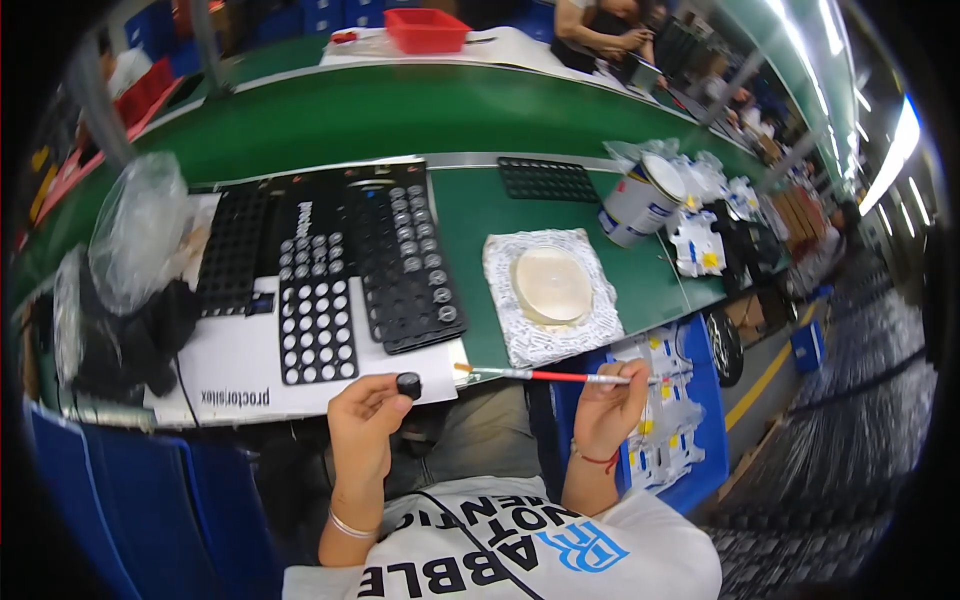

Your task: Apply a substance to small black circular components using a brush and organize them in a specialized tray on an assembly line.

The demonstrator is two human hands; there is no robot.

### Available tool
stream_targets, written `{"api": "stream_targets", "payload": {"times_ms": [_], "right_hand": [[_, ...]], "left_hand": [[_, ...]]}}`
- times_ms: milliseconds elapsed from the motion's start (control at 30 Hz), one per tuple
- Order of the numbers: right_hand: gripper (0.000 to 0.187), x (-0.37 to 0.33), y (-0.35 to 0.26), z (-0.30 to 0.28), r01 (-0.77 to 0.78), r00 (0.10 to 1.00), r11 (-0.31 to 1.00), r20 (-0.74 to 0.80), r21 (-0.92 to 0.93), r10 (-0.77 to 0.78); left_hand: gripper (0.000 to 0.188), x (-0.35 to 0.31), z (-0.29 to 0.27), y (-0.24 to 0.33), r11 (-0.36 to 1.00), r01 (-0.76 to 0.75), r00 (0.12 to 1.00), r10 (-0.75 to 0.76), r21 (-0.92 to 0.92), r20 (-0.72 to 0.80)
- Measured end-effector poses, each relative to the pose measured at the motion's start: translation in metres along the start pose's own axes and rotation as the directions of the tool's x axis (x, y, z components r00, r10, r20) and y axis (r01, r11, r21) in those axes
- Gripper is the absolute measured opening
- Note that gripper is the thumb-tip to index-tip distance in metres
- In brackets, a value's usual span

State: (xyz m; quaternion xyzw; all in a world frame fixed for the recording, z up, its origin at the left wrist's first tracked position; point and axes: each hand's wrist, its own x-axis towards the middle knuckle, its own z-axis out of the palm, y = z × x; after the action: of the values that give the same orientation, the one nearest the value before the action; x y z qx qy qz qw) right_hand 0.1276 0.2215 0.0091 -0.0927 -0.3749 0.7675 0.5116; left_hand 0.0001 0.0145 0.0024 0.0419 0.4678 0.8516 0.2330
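Between the thumb and fingers of my left hand (360, 420) is a small round black knob (409, 385), held just off the table's front edge. My right hand (606, 412) pinches a thin paintbrush (545, 376) by its red handle, bristles pointing left toward the knob but apart from it. Beyond the brush, a round cream-coloured dish or lid (553, 284) lies on a crumpled white printed sheet (512, 335). On the left, a black tray (318, 375) holds rows of white-topped round parts. Beside it, another black tray (440, 335) carries round dark parts with pale rings.
At the far right of the green table (465, 225) a tin can (645, 203) stands tilted, near plastic bags. An unfilled-looking black tray (547, 180) lies at the back. Clear plastic bags (140, 235) heap up on the left. A blue crate (708, 440) of white parts stands by my right arm.
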Motion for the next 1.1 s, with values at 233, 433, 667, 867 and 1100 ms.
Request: {"api": "stream_targets", "payload": {"times_ms": [233,433,667,867,1100], "right_hand": [[0.024,-0.01,0.013,0.022,0.016,0.983,0.999,0.184,-0.05,-0.007],[0.024,-0.009,0.012,0.026,0.035,0.97,0.997,0.242,-0.072,-0.017],[0.028,-0.009,0.013,0.022,0.123,0.964,0.985,0.25,-0.118,-0.091],[0.027,-0.007,0.013,0.02,0.15,0.964,0.98,0.238,-0.131,-0.116],[0.027,-0.005,0.01,0.02,0.26,0.947,0.945,0.244,-0.196,-0.21]], "left_hand": [[0.022,-0.004,-0.008,0.005,0.99,-0.024,1.0,0.026,-0.14,0.011],[0.022,-0.007,-0.009,0.007,0.992,-0.021,1.0,0.023,-0.128,0.01],[0.022,-0.009,-0.011,0.009,0.981,0.02,0.995,0.0,-0.195,0.101],[0.019,-0.009,-0.013,0.007,0.964,0.093,0.988,-0.059,-0.248,0.14],[0.018,-0.007,-0.012,0.008,0.965,0.111,0.988,-0.081,-0.235,0.134]]}}
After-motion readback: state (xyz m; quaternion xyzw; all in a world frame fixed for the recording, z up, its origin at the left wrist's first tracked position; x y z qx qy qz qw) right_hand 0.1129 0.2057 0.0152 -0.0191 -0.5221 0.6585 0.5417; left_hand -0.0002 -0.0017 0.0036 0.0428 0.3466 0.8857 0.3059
